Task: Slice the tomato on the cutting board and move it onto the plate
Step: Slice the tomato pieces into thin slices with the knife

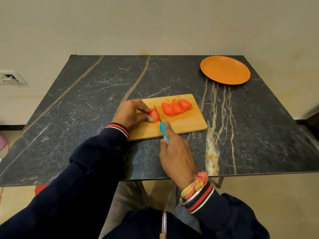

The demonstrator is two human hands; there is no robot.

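Head view: your left hand [133, 112] pinches the last uncut chunk of tomato [153, 115] at the left end of the cutting board [189, 123], fingertips curled right next to the blade. Your right hand [174, 152] is wrapped round the blue handle of the knife [162, 128], with the blade set into the chunk just beside those fingertips. My read: slicing is nearly finished, one end piece to go. Tuck the left fingertips back and let the knuckles guide the blade. Saw with light strokes instead of pressing, because the piece is small and wet and will likely slip or squash. Hold the blade upright so thickness matches the rest. The cut slices [176, 107] lie fanned in a row mid-board, right of the knife and apart from the chunk. The orange plate [225, 69] sits at the far right corner of the bench [86, 109], well apart from the board, with no tomato on it yet. Transfer hasn't started; I'd bring the plate nearer or carry the board over before moving the slices.
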